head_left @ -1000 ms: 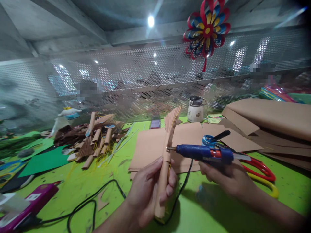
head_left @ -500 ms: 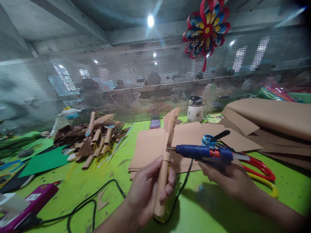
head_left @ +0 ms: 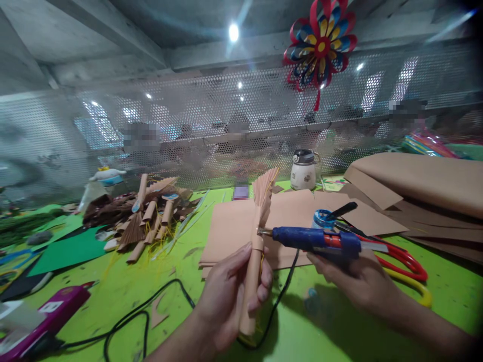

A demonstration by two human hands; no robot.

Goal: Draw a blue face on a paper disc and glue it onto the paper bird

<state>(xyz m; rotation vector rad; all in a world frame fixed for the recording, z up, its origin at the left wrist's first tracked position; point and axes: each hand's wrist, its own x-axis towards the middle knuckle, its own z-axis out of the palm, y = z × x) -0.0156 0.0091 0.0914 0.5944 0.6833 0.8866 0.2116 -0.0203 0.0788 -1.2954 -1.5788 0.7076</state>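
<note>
My left hand (head_left: 230, 296) is closed round the rolled handle of a tan paper broom (head_left: 258, 236), which stands upright with its fringed top fanned out. My right hand (head_left: 354, 281) grips a blue glue gun (head_left: 315, 239) held level, and its metal nozzle touches the broom just below the fringe. The gun's black cord (head_left: 151, 309) trails down and left across the green table (head_left: 113, 286).
Tan paper sheets (head_left: 298, 216) lie behind the broom, with a larger stack (head_left: 418, 183) at the right. Red and yellow scissors (head_left: 407, 269) sit by my right hand. A pile of finished paper brooms (head_left: 147, 216) lies at left, a magenta tool (head_left: 53, 311) at lower left, a white jar (head_left: 304, 171) by the mesh.
The glue gun has edged slightly left, so its nozzle now presses against the broom. My left hand holds the broom in almost the same place.
</note>
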